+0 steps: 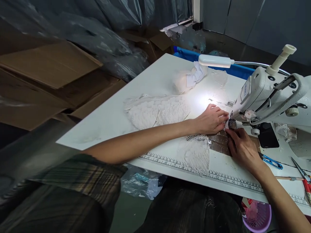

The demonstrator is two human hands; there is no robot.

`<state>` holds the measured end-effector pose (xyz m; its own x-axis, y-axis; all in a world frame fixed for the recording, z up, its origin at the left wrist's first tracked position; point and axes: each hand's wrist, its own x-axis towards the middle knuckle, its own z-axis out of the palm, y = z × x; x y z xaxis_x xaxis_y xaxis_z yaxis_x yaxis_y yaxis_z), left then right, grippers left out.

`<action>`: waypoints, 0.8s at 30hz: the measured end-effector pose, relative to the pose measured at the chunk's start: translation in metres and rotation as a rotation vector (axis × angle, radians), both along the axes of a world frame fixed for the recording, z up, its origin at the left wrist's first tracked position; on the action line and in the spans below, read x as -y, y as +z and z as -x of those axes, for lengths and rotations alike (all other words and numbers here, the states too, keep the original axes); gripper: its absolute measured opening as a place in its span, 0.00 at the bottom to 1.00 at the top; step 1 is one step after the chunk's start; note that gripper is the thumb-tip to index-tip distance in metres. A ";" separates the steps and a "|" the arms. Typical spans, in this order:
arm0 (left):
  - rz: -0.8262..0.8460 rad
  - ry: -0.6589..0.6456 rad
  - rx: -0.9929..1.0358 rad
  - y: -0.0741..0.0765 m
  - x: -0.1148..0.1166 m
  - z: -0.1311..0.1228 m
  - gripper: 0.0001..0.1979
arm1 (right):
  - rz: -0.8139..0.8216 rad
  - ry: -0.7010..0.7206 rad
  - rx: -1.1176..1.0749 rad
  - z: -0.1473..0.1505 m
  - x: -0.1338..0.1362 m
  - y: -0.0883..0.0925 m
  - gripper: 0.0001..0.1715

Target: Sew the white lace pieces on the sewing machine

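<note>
White lace fabric (155, 111) lies across the white table, and another piece (196, 155) hangs toward its front edge. My left hand (212, 119) rests on lace just left of the sewing machine's (252, 94) needle area, palm down with fingers bent a little and slightly apart. Close in front of the presser foot is my right hand (240, 145), its thumb and index finger drawn together at the lace edge; what they hold, if anything, is too small to make out. A brown plate (220, 142) lies under both hands.
A lamp (216, 61) shines over the table (85, 136). Right of my right hand are a black phone (268, 135), blue snips (272, 161) and red-handled scissors (306, 189). A ruler strip runs along the front edge. Cardboard boxes (48, 64) stand left; a purple basket (259, 218) sits below.
</note>
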<state>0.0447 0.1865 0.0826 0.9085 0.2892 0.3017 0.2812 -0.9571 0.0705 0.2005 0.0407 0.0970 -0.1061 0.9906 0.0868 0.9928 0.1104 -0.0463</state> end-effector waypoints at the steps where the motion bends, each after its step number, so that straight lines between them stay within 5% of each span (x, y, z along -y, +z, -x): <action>1: 0.009 -0.013 0.010 -0.001 -0.003 -0.001 0.17 | 0.032 -0.026 0.027 0.003 -0.001 0.002 0.23; 16: 0.120 -0.019 0.062 -0.008 -0.010 -0.006 0.15 | 0.155 -0.116 0.262 0.026 -0.006 0.009 0.25; 24: 0.019 -0.077 0.179 -0.008 -0.008 -0.004 0.16 | 0.154 -0.147 0.228 0.028 -0.005 0.008 0.25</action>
<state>0.0491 0.1945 0.0747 0.8606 0.2281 0.4553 0.1885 -0.9733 0.1314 0.1727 0.0461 0.1055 0.0397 0.9964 -0.0753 0.9843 -0.0261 0.1744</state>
